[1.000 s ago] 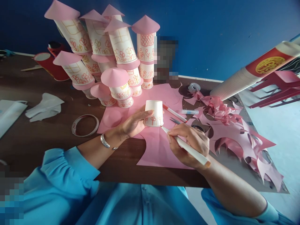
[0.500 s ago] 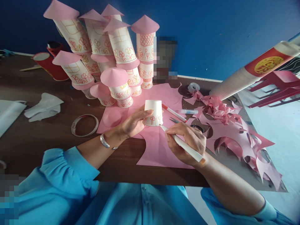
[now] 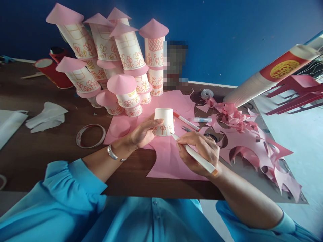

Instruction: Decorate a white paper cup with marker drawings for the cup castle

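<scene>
My left hand (image 3: pixel 144 131) is closed round a white paper cup (image 3: pixel 163 117), held upside down above the pink paper. Orange-red flowers are drawn along the cup's wide rim. In my right hand (image 3: pixel 199 149) is a white marker pen (image 3: pixel 198 158) with an orange end, its tip at the lower right of the cup by the rim. Beyond the cup lie a red-and-white marker (image 3: pixel 186 121), a clear tube (image 3: pixel 200 120) and scissors (image 3: pixel 186 129), whose handles are partly hidden by my right hand.
Several paper-cup towers (image 3: pixel 131 50) with pink cone roofs stand at the back left. Pink paper scraps (image 3: pixel 254 141) and a long stack of cups (image 3: pixel 252 87) are at the right. A tape roll (image 3: pixel 91 135) and crumpled white paper (image 3: pixel 47 116) lie left on the brown table (image 3: pixel 126 178).
A further flower mark now shows near the cup's right side, by the pen tip. The view has shifted slightly; both hands keep their grips.
</scene>
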A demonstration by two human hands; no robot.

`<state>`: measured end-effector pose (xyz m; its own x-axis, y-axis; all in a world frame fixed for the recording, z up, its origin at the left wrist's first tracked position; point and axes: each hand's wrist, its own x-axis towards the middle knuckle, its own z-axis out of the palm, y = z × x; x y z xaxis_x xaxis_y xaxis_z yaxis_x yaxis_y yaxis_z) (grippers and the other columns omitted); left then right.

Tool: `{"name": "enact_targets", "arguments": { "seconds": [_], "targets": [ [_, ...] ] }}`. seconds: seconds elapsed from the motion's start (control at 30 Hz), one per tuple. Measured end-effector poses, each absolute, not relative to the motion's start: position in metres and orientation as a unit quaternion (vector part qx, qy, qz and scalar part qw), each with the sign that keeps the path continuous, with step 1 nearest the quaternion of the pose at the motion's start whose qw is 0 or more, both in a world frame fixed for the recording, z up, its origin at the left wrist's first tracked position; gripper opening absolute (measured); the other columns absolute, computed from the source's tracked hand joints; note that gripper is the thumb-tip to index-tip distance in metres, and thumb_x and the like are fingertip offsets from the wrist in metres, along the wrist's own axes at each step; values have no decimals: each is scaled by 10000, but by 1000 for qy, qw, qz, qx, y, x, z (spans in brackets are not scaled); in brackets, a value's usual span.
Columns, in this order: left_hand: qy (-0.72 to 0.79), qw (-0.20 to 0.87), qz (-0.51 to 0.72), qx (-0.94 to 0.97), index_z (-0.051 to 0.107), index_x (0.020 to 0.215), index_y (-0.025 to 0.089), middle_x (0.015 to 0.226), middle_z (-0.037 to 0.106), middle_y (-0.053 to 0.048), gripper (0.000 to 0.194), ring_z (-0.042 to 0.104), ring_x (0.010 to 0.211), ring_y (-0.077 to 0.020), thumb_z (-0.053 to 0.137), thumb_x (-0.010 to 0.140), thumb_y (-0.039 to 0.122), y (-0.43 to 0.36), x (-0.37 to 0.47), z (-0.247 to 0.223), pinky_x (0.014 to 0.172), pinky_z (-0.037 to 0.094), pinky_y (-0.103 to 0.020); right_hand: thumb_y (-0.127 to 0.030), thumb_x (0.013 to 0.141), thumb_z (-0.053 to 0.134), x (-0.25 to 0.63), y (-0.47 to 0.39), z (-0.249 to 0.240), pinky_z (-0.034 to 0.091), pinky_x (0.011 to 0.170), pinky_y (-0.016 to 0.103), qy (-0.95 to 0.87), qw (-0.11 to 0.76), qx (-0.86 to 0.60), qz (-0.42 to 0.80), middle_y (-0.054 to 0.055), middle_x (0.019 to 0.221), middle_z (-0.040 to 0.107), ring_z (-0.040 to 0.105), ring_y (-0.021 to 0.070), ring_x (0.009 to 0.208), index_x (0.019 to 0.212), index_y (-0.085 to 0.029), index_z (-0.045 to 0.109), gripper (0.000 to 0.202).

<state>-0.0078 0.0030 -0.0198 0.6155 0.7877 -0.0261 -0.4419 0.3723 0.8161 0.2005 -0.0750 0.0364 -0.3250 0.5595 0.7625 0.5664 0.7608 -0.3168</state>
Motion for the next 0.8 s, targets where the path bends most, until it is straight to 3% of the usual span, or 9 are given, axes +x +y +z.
{"name": "enact_targets", "arguments": {
  "seconds": [0.37, 0.8],
  "targets": [
    [205, 810, 392, 384, 733, 1362, 175, 1232, 833, -158, 520, 760, 1238, -376, 790, 933, 462, 3, -9, -18, 1066, 568, -502, -61, 964, 698, 201, -75, 35, 583, 563, 248, -808, 472, -352, -6, -30, 770, 760, 744, 141, 623, 1023, -245, 639, 203],
    [197, 824, 373, 377, 759, 1340, 160, 1231, 841, -169, 592, 790, 1190, -395, 809, 892, 544, 2, -10, -14, 1017, 601, -504, -79, 984, 670, 200, -75, 37, 637, 618, 248, -814, 481, -326, 26, -18, 802, 779, 783, 147, 681, 1040, -247, 662, 176]
  ]
}}
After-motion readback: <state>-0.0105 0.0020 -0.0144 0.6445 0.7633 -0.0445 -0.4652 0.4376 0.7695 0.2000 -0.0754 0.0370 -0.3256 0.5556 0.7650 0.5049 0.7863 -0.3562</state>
